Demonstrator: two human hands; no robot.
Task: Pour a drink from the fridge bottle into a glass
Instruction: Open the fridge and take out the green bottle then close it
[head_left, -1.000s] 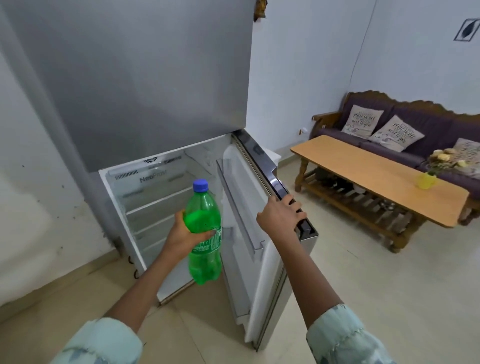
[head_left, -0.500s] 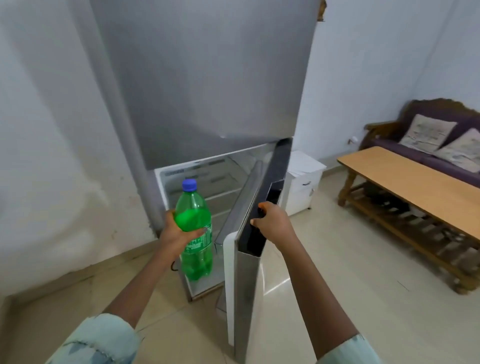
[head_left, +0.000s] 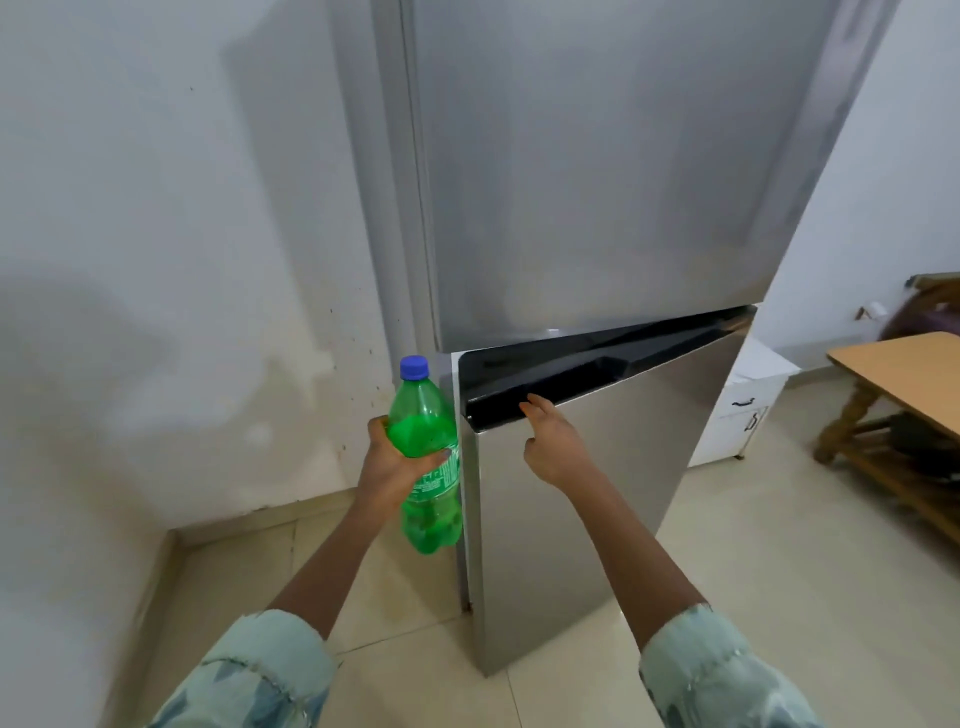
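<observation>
You stood on a glossy cream tiled floor (head_left: 753, 597), with a white, stained plaster wall (head_left: 156, 234) filling the left of the frame. The tall brushed-steel fridge (head_left: 597, 156) rose through the centre, its upper door smooth and matte. The lower door (head_left: 587, 493) was a flat steel slab topped by a shiny black handle strip (head_left: 597, 369), and it looked nearly shut. At the right edge sat a pale wooden table (head_left: 904, 379) with turned legs, and between it and the fridge a small white cabinet (head_left: 748, 405) with dark handles.

Your left hand (head_left: 389, 467) was clenched round the shoulder of the green plastic bottle (head_left: 428, 462), which stood upright in the air at centre frame, just left of the lower door's edge. It had a blue screw cap (head_left: 414, 368), a printed label and green liquid filling most of it. Your right hand (head_left: 556, 441) rested against the lower door beneath the black strip, fingers loose and spread, grasping nothing. Both sleeves (head_left: 260, 675) were pale washed denim
</observation>
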